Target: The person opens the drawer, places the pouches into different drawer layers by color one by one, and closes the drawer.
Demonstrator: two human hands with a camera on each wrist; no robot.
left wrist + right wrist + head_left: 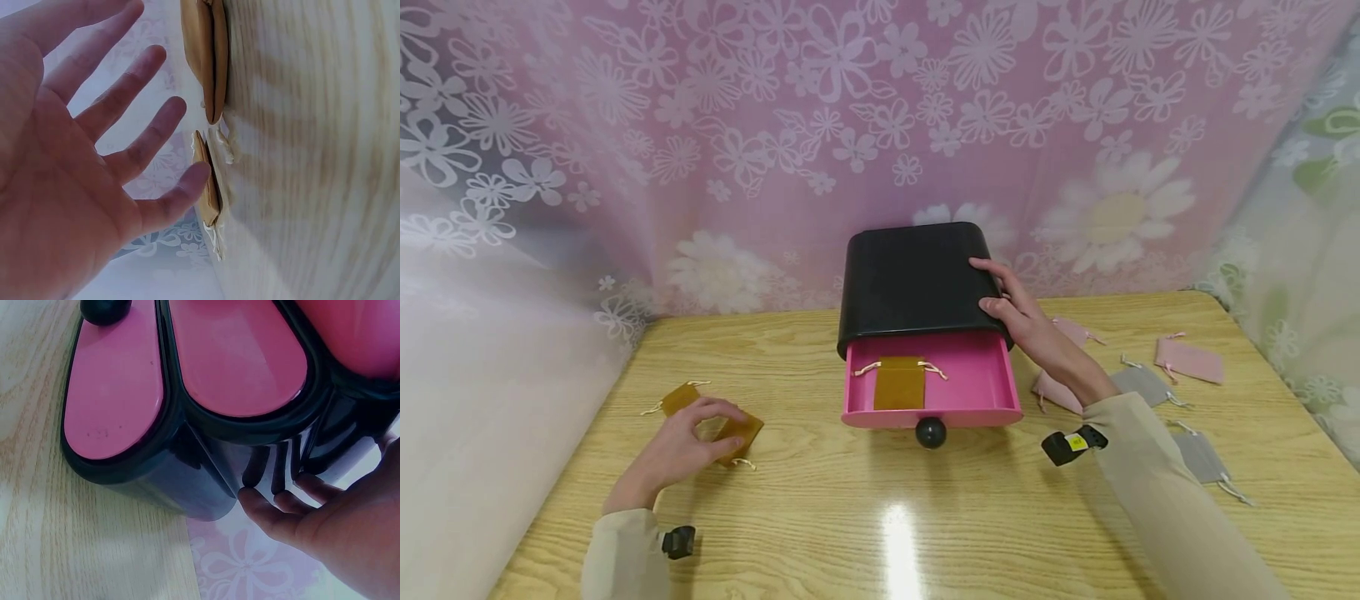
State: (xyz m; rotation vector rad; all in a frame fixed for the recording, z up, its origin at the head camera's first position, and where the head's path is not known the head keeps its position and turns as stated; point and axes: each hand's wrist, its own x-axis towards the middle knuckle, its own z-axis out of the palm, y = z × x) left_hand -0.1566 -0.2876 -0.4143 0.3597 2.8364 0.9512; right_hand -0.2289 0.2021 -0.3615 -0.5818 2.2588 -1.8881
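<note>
A black drawer unit (917,279) has its pink top drawer (973,387) pulled out by a round black knob. Inside the drawer lies a mustard drawstring pouch (898,387). My right hand (1037,329) rests on the unit's right side; in the right wrist view its fingertips (253,499) touch the glossy side wall. My left hand (688,442) hovers with spread fingers over a mustard pouch (747,433) on the table. In the left wrist view this pouch (212,56) appears below the fingers, apart from the palm. Another mustard pouch (681,397) lies just behind that hand.
Pink pouches (1191,360) and grey pouches (1202,456) lie scattered on the table's right side, partly behind my right arm. Lower pink drawer fronts (115,387) are pushed in. A flowered curtain (805,167) hangs along the wooden table's (820,517) back edge.
</note>
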